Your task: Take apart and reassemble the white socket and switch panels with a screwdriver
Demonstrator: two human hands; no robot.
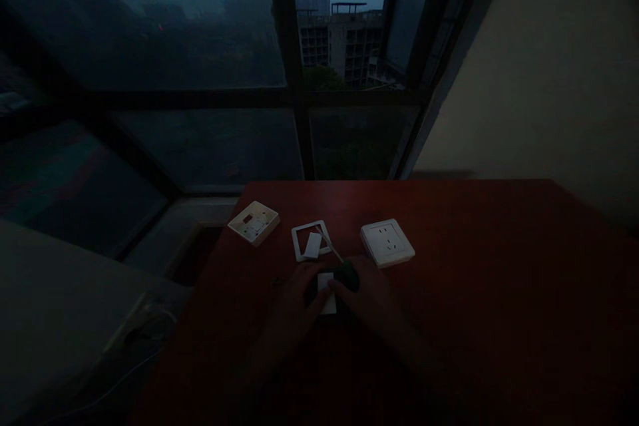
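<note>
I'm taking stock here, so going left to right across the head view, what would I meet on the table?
Shallow off-white square plastic box, thin white hollow square frame, green screwdriver handle in the right hand, white square slotted socket.

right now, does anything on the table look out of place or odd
A small white plate, just beyond the left hand, looks askew: it lies angled over the opening and near edge of the white frame rather than squared inside. I see no spill, though the image is dark.
</note>
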